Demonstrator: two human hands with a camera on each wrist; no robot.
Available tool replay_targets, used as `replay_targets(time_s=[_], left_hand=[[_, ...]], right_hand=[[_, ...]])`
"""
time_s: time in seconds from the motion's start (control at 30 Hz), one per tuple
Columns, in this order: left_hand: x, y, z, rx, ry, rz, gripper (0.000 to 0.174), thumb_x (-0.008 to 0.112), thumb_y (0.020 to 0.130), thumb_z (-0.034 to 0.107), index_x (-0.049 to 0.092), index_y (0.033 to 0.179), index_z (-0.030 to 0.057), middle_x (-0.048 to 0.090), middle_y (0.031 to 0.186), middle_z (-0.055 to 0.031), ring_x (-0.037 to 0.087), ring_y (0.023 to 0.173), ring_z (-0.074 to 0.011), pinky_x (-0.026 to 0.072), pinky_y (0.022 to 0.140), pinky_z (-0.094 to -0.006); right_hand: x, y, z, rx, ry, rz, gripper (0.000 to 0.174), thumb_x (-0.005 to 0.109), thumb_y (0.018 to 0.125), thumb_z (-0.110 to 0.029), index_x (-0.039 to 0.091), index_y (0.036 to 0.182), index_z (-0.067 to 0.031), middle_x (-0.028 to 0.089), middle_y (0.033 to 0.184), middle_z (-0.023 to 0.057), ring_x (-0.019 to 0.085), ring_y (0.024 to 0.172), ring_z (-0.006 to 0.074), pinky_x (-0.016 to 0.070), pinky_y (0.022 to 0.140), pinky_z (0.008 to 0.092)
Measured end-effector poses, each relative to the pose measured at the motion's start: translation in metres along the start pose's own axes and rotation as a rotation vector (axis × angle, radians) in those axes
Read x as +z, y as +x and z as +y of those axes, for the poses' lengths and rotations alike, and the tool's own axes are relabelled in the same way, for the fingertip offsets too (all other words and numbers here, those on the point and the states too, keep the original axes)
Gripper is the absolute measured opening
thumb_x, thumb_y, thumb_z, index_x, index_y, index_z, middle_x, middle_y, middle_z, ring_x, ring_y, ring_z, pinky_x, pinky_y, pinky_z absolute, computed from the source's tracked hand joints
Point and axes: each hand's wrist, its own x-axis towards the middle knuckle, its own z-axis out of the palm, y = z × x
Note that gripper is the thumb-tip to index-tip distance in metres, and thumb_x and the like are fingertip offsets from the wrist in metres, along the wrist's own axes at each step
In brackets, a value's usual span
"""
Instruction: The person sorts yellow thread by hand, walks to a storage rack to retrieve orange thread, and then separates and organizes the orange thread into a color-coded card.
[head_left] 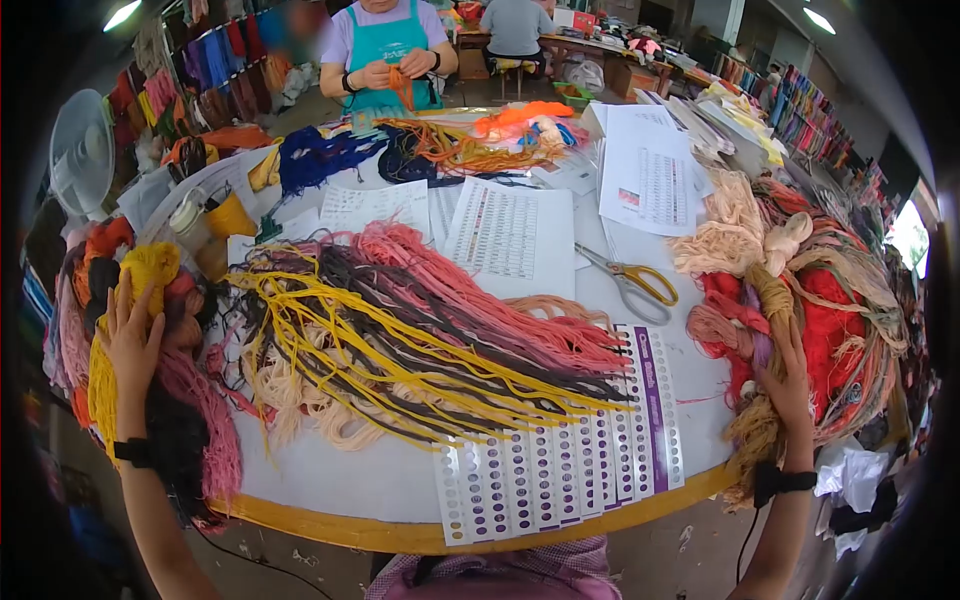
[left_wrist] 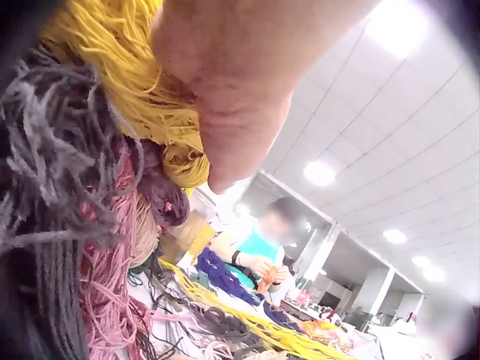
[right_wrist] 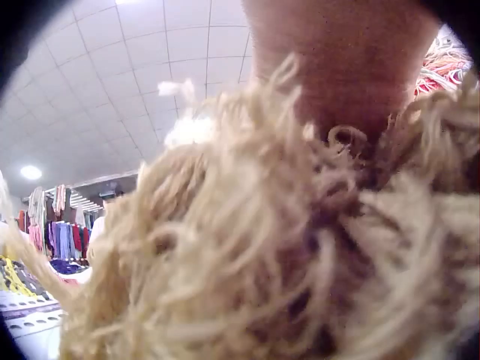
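On the left pile, my left hand [head_left: 132, 340] rests on a yellow yarn skein [head_left: 152, 268] with its fingers spread. The left wrist view shows the palm against that yellow yarn [left_wrist: 135, 82], beside dark grey yarn [left_wrist: 45, 150] and pink yarn [left_wrist: 109, 255]. At the opposite side of the table, my right hand [head_left: 787, 385] lies along a tan yarn skein [head_left: 775, 298], fingers extended and thumb apart. Frayed tan strands [right_wrist: 202, 247] fill the right wrist view and hide those fingers. Between the hands lies a fanned bundle of yellow, dark grey and pink yarn [head_left: 400, 330].
Purple-and-white punched cards [head_left: 560, 475] lie at the front edge, partly under the yarn. Scissors [head_left: 640, 285] and printed sheets [head_left: 510, 235] lie beyond. Red yarn [head_left: 830, 310] surrounds the tan skein. Across the table, a person in a teal apron [head_left: 385, 55] handles orange yarn [head_left: 400, 88].
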Motion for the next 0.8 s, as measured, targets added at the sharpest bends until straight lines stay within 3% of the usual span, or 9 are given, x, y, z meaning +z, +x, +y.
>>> replay_targets(time_s=[0.2,0.23,0.33,0.37,0.47,0.57,0.67,0.73,0.8], left_hand=[[-0.018,-0.003,0.014,-0.001,-0.003,0.048,0.050,0.060,0.086,0.022,0.050,0.135,0.0244,0.030,0.152,-0.0012,0.022,0.142,-0.0310,0.0155,0.109,-0.0627],[-0.018,-0.002,0.016,-0.001,-0.003,0.049,0.050,0.060,0.086,0.022,0.050,0.135,0.0244,0.030,0.152,-0.0012,0.022,0.142,-0.0310,0.0155,0.109,-0.0627],[-0.014,0.006,0.026,0.038,-0.085,0.212,0.046,0.061,0.085,0.017,0.055,0.131,0.0177,0.036,0.149,-0.0063,0.026,0.140,-0.0331,0.0202,0.110,-0.0560],[-0.013,0.012,0.033,0.100,-0.214,0.267,0.044,0.061,0.084,0.014,0.056,0.127,0.0146,0.039,0.147,-0.0087,0.028,0.139,-0.0342,0.0225,0.110,-0.0531],[-0.046,0.024,0.085,0.192,-0.367,0.350,0.037,0.063,0.081,0.007,0.061,0.117,0.0071,0.050,0.136,-0.0142,0.040,0.131,-0.0361,0.0304,0.107,-0.0452],[-0.065,0.039,0.134,0.338,-0.862,0.111,0.029,0.064,0.079,0.006,0.064,0.108,0.0042,0.064,0.113,-0.0145,0.057,0.109,-0.0339,0.0420,0.095,-0.0412],[-0.077,0.059,0.199,0.531,-1.034,-0.056,0.024,0.066,0.079,0.009,0.066,0.103,0.0044,0.068,0.101,-0.0120,0.062,0.093,-0.0331,0.0476,0.084,-0.0400],[-0.087,0.071,0.245,0.680,-0.934,-0.277,0.027,0.065,0.082,0.013,0.065,0.108,0.0056,0.065,0.112,-0.0104,0.059,0.103,-0.0286,0.0448,0.088,-0.0412],[-0.071,0.075,0.290,0.833,-0.889,-0.198,0.030,0.063,0.085,0.021,0.064,0.112,0.0084,0.064,0.115,-0.0082,0.058,0.106,-0.0284,0.0435,0.090,-0.0426]], right_hand=[[-0.013,-0.027,-0.062,-0.077,-0.355,-0.111,0.057,0.063,0.065,-0.003,0.059,0.121,-0.0134,0.033,0.150,0.0121,0.022,0.141,0.0387,0.0133,0.113,0.0517],[-0.008,-0.034,-0.071,-0.132,-0.370,-0.067,0.044,0.064,0.067,-0.008,0.063,0.110,-0.0113,0.047,0.139,0.0106,0.031,0.137,0.0366,0.0107,0.113,0.0544],[-0.003,-0.046,-0.090,-0.092,-0.209,-0.233,0.037,0.067,0.067,-0.014,0.063,0.103,-0.0095,0.059,0.117,0.0098,0.041,0.127,0.0343,0.0141,0.111,0.0558],[0.002,-0.049,-0.100,-0.135,-0.216,-0.108,0.026,0.070,0.067,-0.020,0.063,0.088,-0.0076,0.062,0.089,0.0073,0.053,0.104,0.0293,0.0173,0.109,0.0559],[-0.009,-0.064,-0.089,-0.094,-0.267,-0.323,0.018,0.071,0.066,-0.019,0.064,0.077,-0.0069,0.060,0.072,0.0065,0.055,0.086,0.0260,0.0217,0.106,0.0494],[-0.017,-0.068,-0.083,-0.059,-0.241,-0.237,0.017,0.072,0.067,-0.020,0.062,0.067,-0.0066,0.055,0.060,0.0051,0.056,0.076,0.0239,0.0240,0.105,0.0483],[-0.005,-0.055,-0.102,0.012,-0.169,-0.068,0.014,0.071,0.069,-0.017,0.063,0.074,-0.0063,0.057,0.066,0.0055,0.056,0.081,0.0256,0.0251,0.105,0.0476],[0.015,-0.048,-0.110,-0.034,-0.109,-0.030,0.014,0.071,0.068,-0.016,0.062,0.075,-0.0062,0.058,0.071,0.0055,0.056,0.083,0.0257,0.0259,0.104,0.0485],[0.023,-0.045,-0.109,-0.079,-0.049,0.009,0.015,0.071,0.068,-0.014,0.061,0.077,-0.0062,0.059,0.077,0.0055,0.055,0.085,0.0259,0.0267,0.103,0.0493]])
